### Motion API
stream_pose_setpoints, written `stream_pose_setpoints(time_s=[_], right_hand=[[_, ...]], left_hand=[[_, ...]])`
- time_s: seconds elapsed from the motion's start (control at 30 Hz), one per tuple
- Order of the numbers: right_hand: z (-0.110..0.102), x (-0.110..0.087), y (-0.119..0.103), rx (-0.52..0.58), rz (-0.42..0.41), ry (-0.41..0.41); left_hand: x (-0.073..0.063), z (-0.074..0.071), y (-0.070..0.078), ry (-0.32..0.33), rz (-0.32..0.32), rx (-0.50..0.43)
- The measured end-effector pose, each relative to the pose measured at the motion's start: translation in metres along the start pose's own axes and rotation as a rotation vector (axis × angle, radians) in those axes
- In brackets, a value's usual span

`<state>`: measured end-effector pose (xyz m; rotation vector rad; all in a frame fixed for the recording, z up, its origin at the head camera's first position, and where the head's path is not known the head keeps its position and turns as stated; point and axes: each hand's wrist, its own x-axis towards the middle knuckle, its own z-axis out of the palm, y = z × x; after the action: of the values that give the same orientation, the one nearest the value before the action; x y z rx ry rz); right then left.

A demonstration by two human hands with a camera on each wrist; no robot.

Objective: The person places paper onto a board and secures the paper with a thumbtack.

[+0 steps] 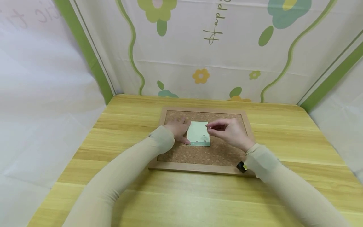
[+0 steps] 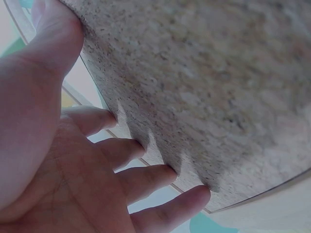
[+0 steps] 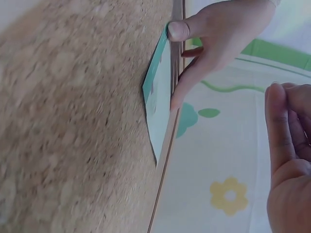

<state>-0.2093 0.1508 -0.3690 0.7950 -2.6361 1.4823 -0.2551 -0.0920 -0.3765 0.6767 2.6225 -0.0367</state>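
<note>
A pale green note sheet (image 1: 198, 132) with a darker green band along its near edge lies on a wood-framed cork board (image 1: 187, 154). My left hand (image 1: 178, 128), fingers spread, rests on the cork at the sheet's left side. Its thumb touches the sheet's near left corner; in the left wrist view the fingertips (image 2: 170, 172) meet the cork. Above the sheet's right edge, my right hand (image 1: 231, 132) pinches a tiny shiny piece (image 1: 209, 128) between thumb and fingertips. That piece is too small to make out, and the right wrist view hides it.
A small black item with a yellow mark (image 1: 242, 167) sits at the board's near right corner, partly behind the right sleeve. The board lies on a wooden table (image 1: 181, 198). A flower-printed curtain (image 1: 175, 47) hangs behind the table.
</note>
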Motion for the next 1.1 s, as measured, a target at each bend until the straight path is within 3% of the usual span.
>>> stream_pose_setpoints(time_s=[0.4, 0.63, 1.1], right_hand=[[0.006, 0.001, -0.009, 0.042, -0.046, -0.022], [0.009, 0.003, -0.008, 0.015, -0.04, -0.022], [0.02, 0.007, -0.006, -0.004, -0.109, -0.033]], left_hand=[[0.001, -0.001, 0.001, 0.006, -0.015, -0.007], [0.003, -0.001, 0.001, 0.007, -0.016, -0.02], [0.003, 0.001, -0.001, 0.01, -0.023, -0.002]])
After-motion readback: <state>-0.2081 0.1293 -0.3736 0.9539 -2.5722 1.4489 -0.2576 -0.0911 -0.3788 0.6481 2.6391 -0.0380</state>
